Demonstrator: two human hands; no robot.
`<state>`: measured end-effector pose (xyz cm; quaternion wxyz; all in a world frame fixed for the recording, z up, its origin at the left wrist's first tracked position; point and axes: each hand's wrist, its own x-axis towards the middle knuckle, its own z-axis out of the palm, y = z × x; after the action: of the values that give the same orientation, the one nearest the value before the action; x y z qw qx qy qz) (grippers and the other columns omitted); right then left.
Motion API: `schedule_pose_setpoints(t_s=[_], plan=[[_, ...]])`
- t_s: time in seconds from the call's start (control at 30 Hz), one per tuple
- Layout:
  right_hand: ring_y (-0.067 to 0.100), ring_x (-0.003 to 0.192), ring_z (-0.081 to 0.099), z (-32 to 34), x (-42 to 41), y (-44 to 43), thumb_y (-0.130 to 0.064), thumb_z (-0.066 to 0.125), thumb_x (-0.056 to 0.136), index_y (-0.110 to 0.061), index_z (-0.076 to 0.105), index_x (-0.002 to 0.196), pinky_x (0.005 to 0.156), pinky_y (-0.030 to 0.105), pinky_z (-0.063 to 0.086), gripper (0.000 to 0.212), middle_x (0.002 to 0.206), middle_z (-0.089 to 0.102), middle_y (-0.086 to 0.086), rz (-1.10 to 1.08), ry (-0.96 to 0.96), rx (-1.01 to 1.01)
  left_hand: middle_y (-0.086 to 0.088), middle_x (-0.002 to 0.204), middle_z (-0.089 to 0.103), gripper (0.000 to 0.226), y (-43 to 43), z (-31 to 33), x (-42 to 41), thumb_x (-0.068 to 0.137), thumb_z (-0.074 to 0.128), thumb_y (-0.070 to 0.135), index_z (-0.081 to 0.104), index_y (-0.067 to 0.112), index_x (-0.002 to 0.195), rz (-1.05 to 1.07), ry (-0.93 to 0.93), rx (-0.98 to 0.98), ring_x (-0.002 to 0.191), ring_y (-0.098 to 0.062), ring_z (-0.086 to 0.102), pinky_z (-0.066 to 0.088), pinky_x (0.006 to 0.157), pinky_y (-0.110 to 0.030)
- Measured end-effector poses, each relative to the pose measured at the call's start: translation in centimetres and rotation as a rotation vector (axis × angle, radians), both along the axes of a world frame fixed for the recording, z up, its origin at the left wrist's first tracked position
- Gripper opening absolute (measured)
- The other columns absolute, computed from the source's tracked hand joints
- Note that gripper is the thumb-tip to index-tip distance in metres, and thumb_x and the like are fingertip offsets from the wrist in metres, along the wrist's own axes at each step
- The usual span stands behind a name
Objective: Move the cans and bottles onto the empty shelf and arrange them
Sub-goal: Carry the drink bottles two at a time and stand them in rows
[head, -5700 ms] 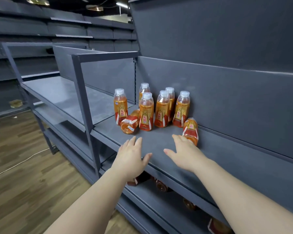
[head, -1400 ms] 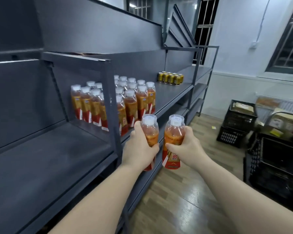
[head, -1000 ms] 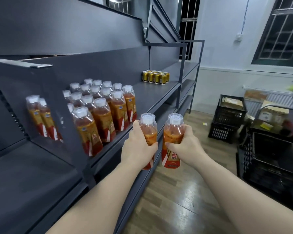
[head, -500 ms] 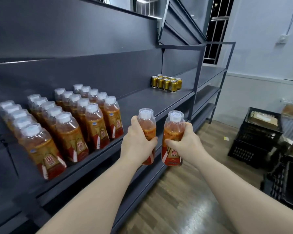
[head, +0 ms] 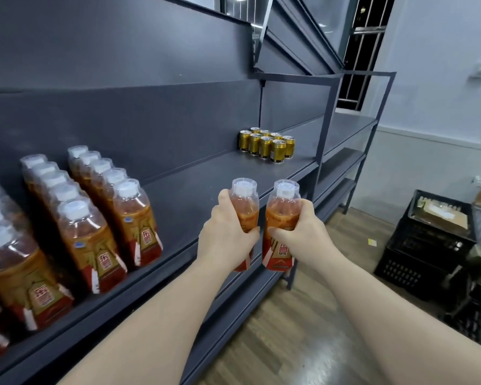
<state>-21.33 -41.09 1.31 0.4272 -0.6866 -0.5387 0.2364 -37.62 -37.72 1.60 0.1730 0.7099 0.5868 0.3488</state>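
A: So, what are the hands doing?

B: Each one holds 1 drink. The left hand (head: 225, 240) is wrapped round a clear plastic bottle of orange drink (head: 245, 207) with a white cap. Its fingers curl across the front and the thumb lies up along the near side. The right hand (head: 300, 234) grips a second orange-drink bottle (head: 282, 215) in the mirror of that hold, and its red-and-gold label shows below the palm.

A: Where are those 2 bottles?

B: They are upright, side by side and almost touching, held in the air at the front lip of the dark grey metal shelf (head: 200, 179). Neither base rests on it.

A: And what stands on the shelf?

B: To the left, rows of matching bottles (head: 134, 218) stand upright, running from the back panel to the front edge, labels facing out. Well along to the right, a tight cluster of gold metal cans (head: 267, 144) stands near the back panel. The 2 held bottles sit between those groups, nearer the front.

A: Anything beyond the shelving?

B: A wood-plank floor (head: 289, 329) lies below, and a black plastic crate (head: 425, 245) stands on it at the right. Its contents are too blurred to name.
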Motion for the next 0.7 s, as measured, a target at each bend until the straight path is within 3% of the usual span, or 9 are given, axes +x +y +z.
schedule_pose_setpoints(t_s=[0.23, 0.57, 0.7], plan=[[0.018, 0.105, 0.056, 1.5, 0.4, 9.9, -0.033, 0.075, 0.084, -0.026, 0.029, 0.14, 0.084, 0.033, 0.05, 0.073, 0.117, 0.054, -0.005, 0.044, -0.044, -0.007, -0.002, 0.127, 0.054, 0.086, 9.1, 1.2, 0.3, 0.082, 0.075, 0.042, 0.017, 0.026, 0.145, 0.072, -0.012, 0.022, 0.108, -0.027, 0.063, 0.056, 0.088, -0.045], [0.015, 0.108, 0.054, 1.9, -3.1, 21.4, -0.03, 0.074, 0.088, -0.026, 0.026, 0.143, 0.09, 0.036, 0.051, 0.073, 0.12, 0.05, -0.009, 0.266, -0.032, -0.01, -0.005, 0.129, 0.053, 0.09, 17.8, 0.6, -3.4, 0.083, 0.075, 0.039, 0.013, 0.026, 0.147, 0.3, 0.016, 0.007, 0.109, -0.026, 0.062, 0.058, 0.087, -0.043], [0.014, 0.104, 0.058, 1.3, -4.5, 26.4, -0.027, 0.075, 0.086, -0.027, 0.031, 0.136, 0.083, 0.032, 0.05, 0.067, 0.108, 0.054, -0.014, 0.381, -0.009, -0.007, -0.005, 0.135, 0.05, 0.09, 20.6, 0.0, -4.2, 0.084, 0.075, 0.038, 0.01, 0.028, 0.146, 0.421, -0.008, 0.002, 0.113, -0.026, 0.061, 0.057, 0.09, -0.042]])
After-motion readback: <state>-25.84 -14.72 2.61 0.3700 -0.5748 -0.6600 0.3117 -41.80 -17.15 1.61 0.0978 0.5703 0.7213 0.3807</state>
